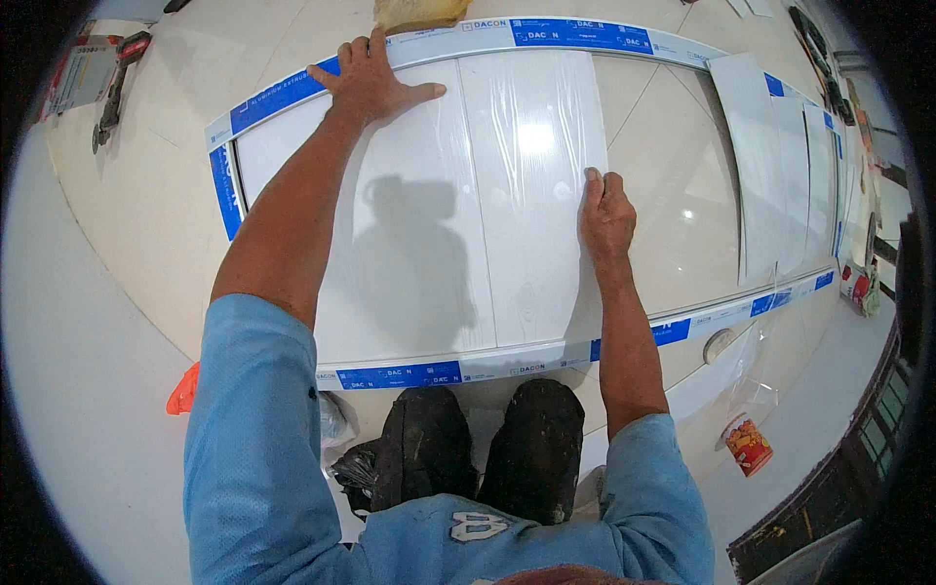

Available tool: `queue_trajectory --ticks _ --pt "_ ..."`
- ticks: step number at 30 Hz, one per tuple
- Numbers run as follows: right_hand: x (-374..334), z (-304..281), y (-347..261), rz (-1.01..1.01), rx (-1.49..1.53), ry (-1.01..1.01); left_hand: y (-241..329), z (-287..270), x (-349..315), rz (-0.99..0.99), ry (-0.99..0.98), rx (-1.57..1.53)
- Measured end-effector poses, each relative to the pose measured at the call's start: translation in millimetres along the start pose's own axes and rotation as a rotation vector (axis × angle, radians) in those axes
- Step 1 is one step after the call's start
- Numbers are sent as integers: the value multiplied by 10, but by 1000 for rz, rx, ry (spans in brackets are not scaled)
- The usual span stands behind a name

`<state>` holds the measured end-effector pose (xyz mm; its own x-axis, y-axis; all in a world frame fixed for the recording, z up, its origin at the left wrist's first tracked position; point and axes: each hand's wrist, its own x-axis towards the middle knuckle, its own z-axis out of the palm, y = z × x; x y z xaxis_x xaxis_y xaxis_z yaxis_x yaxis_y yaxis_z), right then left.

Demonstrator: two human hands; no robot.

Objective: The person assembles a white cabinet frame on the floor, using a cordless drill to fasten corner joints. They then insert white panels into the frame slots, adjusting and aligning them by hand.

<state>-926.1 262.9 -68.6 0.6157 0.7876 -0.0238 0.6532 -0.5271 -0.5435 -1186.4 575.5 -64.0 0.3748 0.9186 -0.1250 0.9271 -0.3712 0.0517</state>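
Observation:
A long white frame [483, 369] wrapped in blue and white protective film lies flat on the floor in front of my knees. White panels fill its left part, and the rightmost of them, a glossy panel [536, 214], spans from the far rail to the near rail. My left hand [370, 86] rests with fingers spread on the far rail and the panel beside it. My right hand [609, 216] is closed around the glossy panel's right edge, thumb on top; its fingertips are partly hidden. Bare floor tile shows within the frame right of this edge.
Loose white strips [756, 166] lie across the frame's right end. A red-handled tool [122, 88] lies at far left, an orange bag [182, 390] by my left elbow. Right of my knees are a round tape roll [720, 345] and a red-labelled can [748, 446].

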Motion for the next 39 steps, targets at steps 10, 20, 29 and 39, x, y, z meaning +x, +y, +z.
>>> queue_trajectory --ticks 10,20,29,39 --pt "-256 64 -102 193 -147 -12 7 101 -51 69 159 -78" --pt "-257 -49 -407 210 -98 -104 -306 -65 -93 136 -17 -80" --pt "-260 -308 193 89 -89 -260 -2433 -187 -2449 -735 -59 -36" --pt "15 -291 -152 23 -420 -534 -2971 -137 -3255 -745 -113 -995"
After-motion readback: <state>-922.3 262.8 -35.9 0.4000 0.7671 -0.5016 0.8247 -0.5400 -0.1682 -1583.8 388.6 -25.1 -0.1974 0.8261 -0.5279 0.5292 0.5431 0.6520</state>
